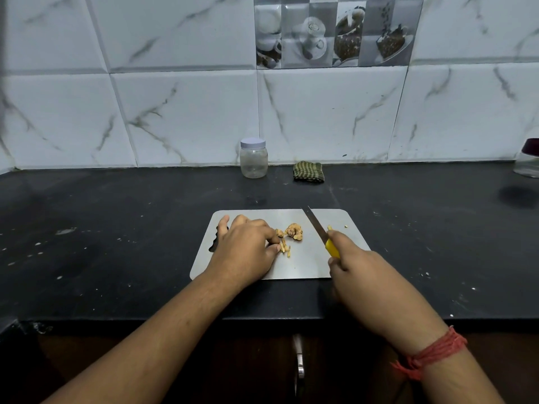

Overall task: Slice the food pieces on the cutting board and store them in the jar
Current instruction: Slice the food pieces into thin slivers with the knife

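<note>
**No legible text anywhere in view**

No word, label, brand, number or sign can be read. The clear plastic jar with the pale lavender screw lid [253,158], standing far on the black stone counter [116,228], carries no label that shows. The grey decorative wall tile with printed cups and coffee beans [335,32], far and above the counter, bears pictures only, no lettering. The yellow-handled knife [320,233] and the rounded steel cutting board [306,258] show no stamp or maker's mark at this sharpness.
</note>
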